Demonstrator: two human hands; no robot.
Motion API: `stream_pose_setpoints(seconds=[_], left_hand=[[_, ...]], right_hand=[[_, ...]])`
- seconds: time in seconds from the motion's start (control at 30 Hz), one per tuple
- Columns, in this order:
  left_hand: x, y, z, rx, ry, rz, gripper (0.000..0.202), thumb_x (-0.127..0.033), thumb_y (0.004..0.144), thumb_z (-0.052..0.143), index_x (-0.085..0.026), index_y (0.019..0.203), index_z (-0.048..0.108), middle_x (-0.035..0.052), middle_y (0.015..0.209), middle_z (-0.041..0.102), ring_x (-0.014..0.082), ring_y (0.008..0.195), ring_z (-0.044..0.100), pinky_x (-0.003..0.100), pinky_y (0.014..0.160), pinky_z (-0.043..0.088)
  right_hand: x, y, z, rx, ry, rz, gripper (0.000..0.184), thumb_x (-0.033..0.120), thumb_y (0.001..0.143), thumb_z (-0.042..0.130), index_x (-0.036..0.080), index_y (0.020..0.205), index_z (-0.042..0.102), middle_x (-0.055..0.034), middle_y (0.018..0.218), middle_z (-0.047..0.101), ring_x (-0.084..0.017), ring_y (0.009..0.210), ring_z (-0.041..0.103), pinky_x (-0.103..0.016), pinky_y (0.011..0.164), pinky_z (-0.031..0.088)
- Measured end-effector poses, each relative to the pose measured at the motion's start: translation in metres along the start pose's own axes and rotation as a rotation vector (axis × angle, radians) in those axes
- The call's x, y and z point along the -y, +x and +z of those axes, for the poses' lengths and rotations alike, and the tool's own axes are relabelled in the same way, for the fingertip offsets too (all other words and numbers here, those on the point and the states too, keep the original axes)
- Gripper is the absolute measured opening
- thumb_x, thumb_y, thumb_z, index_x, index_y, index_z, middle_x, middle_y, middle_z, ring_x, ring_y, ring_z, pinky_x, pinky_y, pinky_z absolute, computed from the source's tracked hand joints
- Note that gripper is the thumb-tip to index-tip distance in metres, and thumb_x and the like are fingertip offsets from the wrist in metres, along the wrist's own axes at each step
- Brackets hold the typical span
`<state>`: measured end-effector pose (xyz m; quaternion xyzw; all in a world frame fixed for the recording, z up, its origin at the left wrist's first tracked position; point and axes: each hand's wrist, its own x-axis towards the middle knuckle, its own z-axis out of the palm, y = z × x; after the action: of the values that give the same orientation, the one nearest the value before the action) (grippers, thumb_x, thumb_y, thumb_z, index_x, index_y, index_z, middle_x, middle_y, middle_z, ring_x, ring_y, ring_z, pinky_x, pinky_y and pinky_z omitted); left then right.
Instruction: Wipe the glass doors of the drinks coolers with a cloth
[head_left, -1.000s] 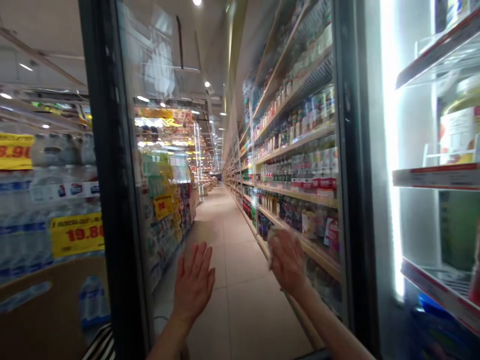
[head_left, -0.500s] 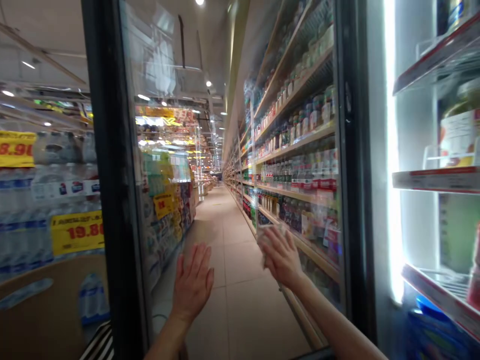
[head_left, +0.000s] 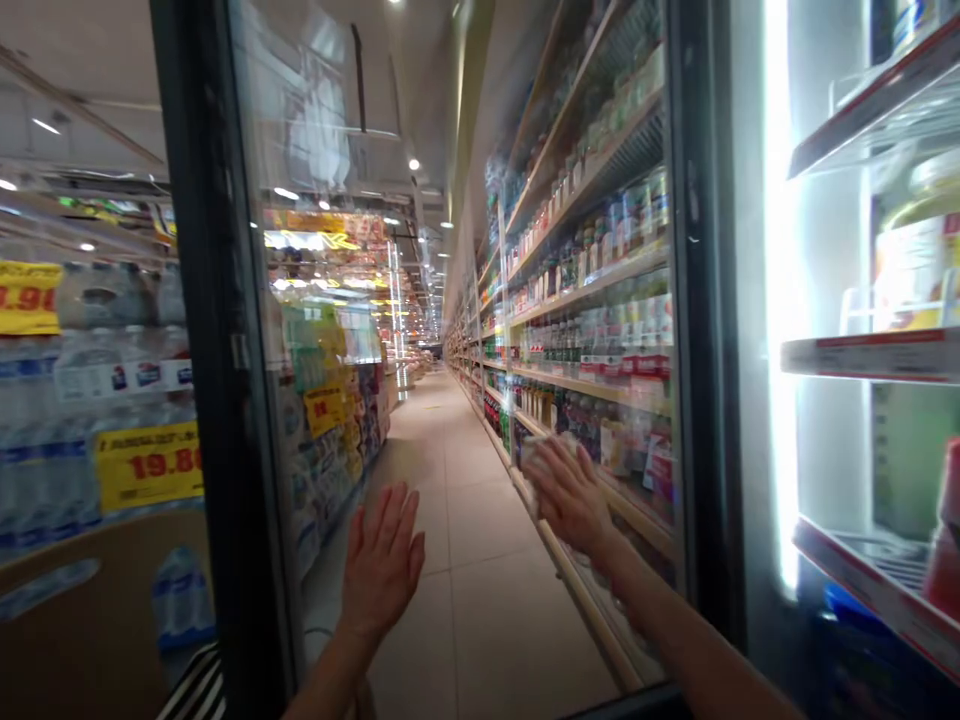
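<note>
A tall glass door (head_left: 465, 250) with a black frame stands before me, its pane see-through. My left hand (head_left: 384, 565) rests flat against the lower part of the pane, fingers stretched out and holding nothing. Higher and to the right, my right hand (head_left: 570, 495) presses a pale, crumpled cloth (head_left: 534, 455) to the glass. Most of that cloth is hidden under the palm and fingers, and motion blurs its outline.
At the right is a lit fridge with wire shelves (head_left: 870, 355) and bottles. Packs of bottled water (head_left: 112, 370) with yellow price signs (head_left: 150, 465) stand at the left. Drink shelves (head_left: 592, 270) and a tiled aisle (head_left: 450, 480) show through the pane.
My right hand has slid slightly up and to the right over the glass with the cloth. My left hand has stayed almost in place. The view has shifted a little.
</note>
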<state>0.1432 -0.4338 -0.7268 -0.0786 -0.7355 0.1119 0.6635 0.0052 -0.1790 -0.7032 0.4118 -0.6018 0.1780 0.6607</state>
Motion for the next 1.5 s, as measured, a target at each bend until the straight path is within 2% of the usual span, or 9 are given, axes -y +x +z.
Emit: stream_pose_setpoints(seconds=[0.2,0.43,0.67,0.9,1.0,1.13,1.2,1.37,1.5], left_hand=[[0.0,-0.001,0.001,-0.001,-0.026,-0.026,0.057,-0.026,0.089,0.046,-0.025,0.142,0.025,0.007,0.14,0.042,0.0148,0.138,0.024,0.04,0.116,0.012],[0.001,0.002,0.002,-0.026,-0.026,-0.005,0.06,-0.024,0.088,0.048,-0.025,0.142,0.024,0.0066,0.142,0.039,0.017,0.137,0.025,0.041,0.116,0.013],[0.0,0.001,0.001,-0.008,-0.052,-0.029,0.06,-0.026,0.088,0.048,-0.027,0.142,0.023,0.0048,0.143,0.037,0.0138,0.138,0.023,0.037,0.116,0.011],[0.0,0.001,0.002,-0.003,-0.032,-0.028,0.062,-0.024,0.087,0.05,-0.027,0.143,0.023,0.0062,0.142,0.039,0.0147,0.138,0.023,0.038,0.116,0.012],[0.0,0.003,0.002,-0.006,-0.015,-0.01,0.063,-0.024,0.087,0.05,-0.026,0.143,0.021,0.0061,0.142,0.039,0.0149,0.138,0.023,0.037,0.116,0.011],[-0.001,0.002,0.0,0.009,-0.007,-0.016,0.065,-0.024,0.087,0.05,-0.027,0.144,0.019,0.0057,0.143,0.038,0.0141,0.138,0.021,0.037,0.116,0.011],[-0.001,0.002,-0.001,0.016,-0.006,-0.017,0.064,-0.024,0.087,0.05,-0.026,0.144,0.019,0.006,0.143,0.038,0.0137,0.138,0.021,0.037,0.116,0.011],[-0.001,0.002,-0.002,0.02,-0.01,-0.012,0.064,-0.023,0.087,0.05,-0.025,0.143,0.02,0.0068,0.142,0.039,0.014,0.138,0.021,0.038,0.116,0.011],[0.0,0.002,-0.002,0.015,-0.016,-0.004,0.064,-0.023,0.087,0.05,-0.024,0.143,0.021,0.0072,0.142,0.038,0.0138,0.139,0.02,0.038,0.116,0.01]], right_hand=[[-0.069,-0.004,-0.008,-0.417,-0.199,0.661,0.049,0.022,0.087,0.035,0.016,0.136,0.04,-0.0174,0.139,0.042,-0.028,0.133,0.035,-0.059,0.103,0.03],[0.0,-0.002,0.004,0.08,0.01,-0.013,0.045,0.016,0.082,0.044,0.027,0.125,0.052,-0.0058,0.136,0.049,-0.022,0.135,0.033,-0.049,0.111,0.025],[-0.068,0.004,-0.005,-0.376,-0.242,0.654,0.049,0.026,0.09,0.03,0.012,0.137,0.037,-0.0201,0.139,0.041,-0.03,0.133,0.032,-0.058,0.104,0.029],[0.064,0.017,0.019,0.018,-0.009,-0.063,0.041,0.024,0.085,0.043,0.028,0.125,0.051,0.0007,0.137,0.049,-0.018,0.135,0.032,-0.042,0.114,0.022],[0.045,0.009,0.009,-0.063,-0.066,-0.017,0.049,0.019,0.085,0.041,0.033,0.132,0.043,0.0042,0.138,0.048,-0.014,0.134,0.034,-0.038,0.113,0.025],[-0.027,0.019,-0.004,-0.341,-0.188,0.398,0.058,0.014,0.089,0.03,0.015,0.145,0.019,-0.0176,0.147,0.028,-0.028,0.14,0.017,-0.061,0.106,0.022],[-0.029,0.029,0.0,-0.38,-0.191,0.477,0.056,0.016,0.09,0.029,0.013,0.144,0.021,-0.0212,0.146,0.029,-0.03,0.14,0.018,-0.063,0.104,0.022],[0.043,0.037,0.016,-0.038,-0.016,-0.022,0.044,0.02,0.085,0.041,0.028,0.127,0.049,-0.0013,0.134,0.052,-0.016,0.133,0.037,-0.04,0.112,0.026],[0.009,0.032,0.005,-0.041,-0.026,-0.032,0.044,0.018,0.085,0.04,0.03,0.127,0.048,-0.0004,0.135,0.051,-0.015,0.133,0.035,-0.04,0.113,0.023]])
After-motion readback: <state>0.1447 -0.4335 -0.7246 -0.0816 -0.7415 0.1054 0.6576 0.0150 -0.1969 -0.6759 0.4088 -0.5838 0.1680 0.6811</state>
